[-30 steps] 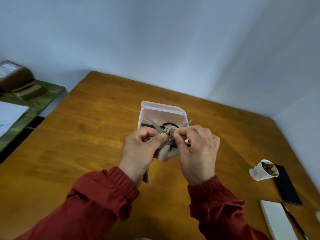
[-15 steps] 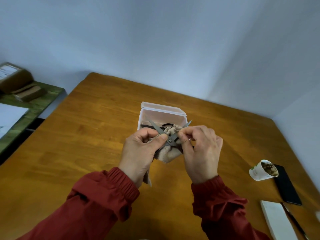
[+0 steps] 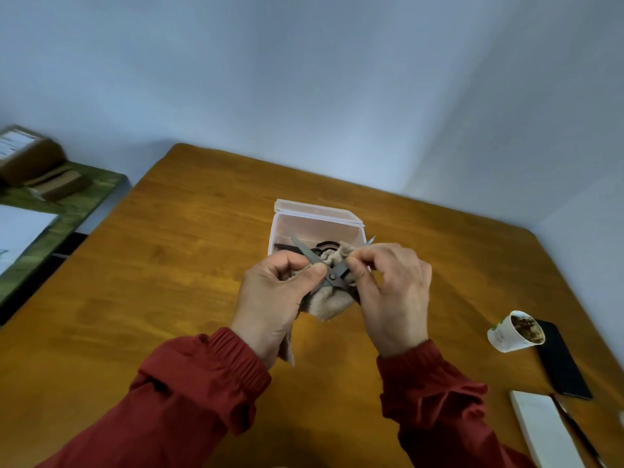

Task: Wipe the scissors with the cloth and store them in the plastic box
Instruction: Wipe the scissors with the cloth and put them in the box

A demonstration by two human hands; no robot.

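From the head camera, we see the scissors held above the worktop, just in front of the plastic box. Their blades are crossed wide in an X and point away from us. The cloth is bunched under and between the blades. The left hand has its grip pinched on one blade, thumb on the metal and cloth beneath. The right hand has its grip pinched on the other blade near the pivot, with a fold of cloth at its fingertips.

The main hazard, as we judge it, is the open edges. A thumb sliding along bare steel instead of cloth could be cut. If either pinch squeezes inward, the blades could scissor shut on a finger or bite into the cloth. Cloth could also snag at the pivot and jerk the tool loose.

The tips sit close to the box wall, so a forward wipe might knock the light box. It already holds dark items we cannot identify, and the scissors may tangle with them. The paper cup stands well apart, at risk only from a wide sleeve sweep.
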